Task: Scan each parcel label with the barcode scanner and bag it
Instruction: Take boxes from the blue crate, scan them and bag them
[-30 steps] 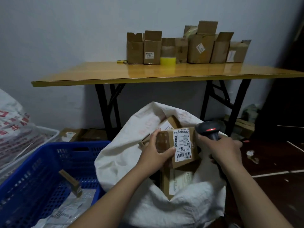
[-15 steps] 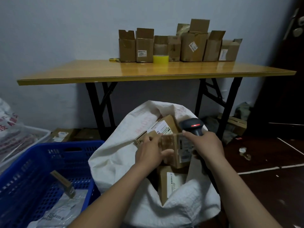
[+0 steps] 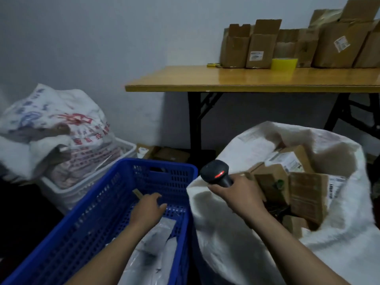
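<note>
Upper left of the frame: a printed sack (image 3: 51,128) is slumped over a white basket (image 3: 88,182); neither is judged part of this step.

Lower left to centre: a blue crate (image 3: 98,214) is seen. Grey poly mailers (image 3: 152,245) lie flat on its floor and a small cardboard parcel (image 3: 137,194) leans near the far wall. The left hand (image 3: 148,206) is held inside the crate, fingers spread and fairly straight, nothing gripped. Its fingertips are near the small cardboard parcel; contact cannot be told.

Centre: the barcode scanner (image 3: 216,174) is gripped round its handle by the right hand (image 3: 236,195), red light lit. It is held at the near rim of the white bag (image 3: 222,239), just beside the crate. Its aim cannot be told.

Right: the white bag is open, with labelled cardboard boxes (image 3: 287,173) already lying inside.

Upper right: a desk (image 3: 236,79) carries a row of open cartons (image 3: 257,48) and a yellow tape roll (image 3: 284,63).

Step judged: the next parcel is being fetched from the crate; its scan is not yet begun.

Next move calls for one parcel to be gripped and lifted, its label turned toward the scanner head, then bagged once read. The mailers look flat and slick, so a pinch at an edge is probably needed.
</note>
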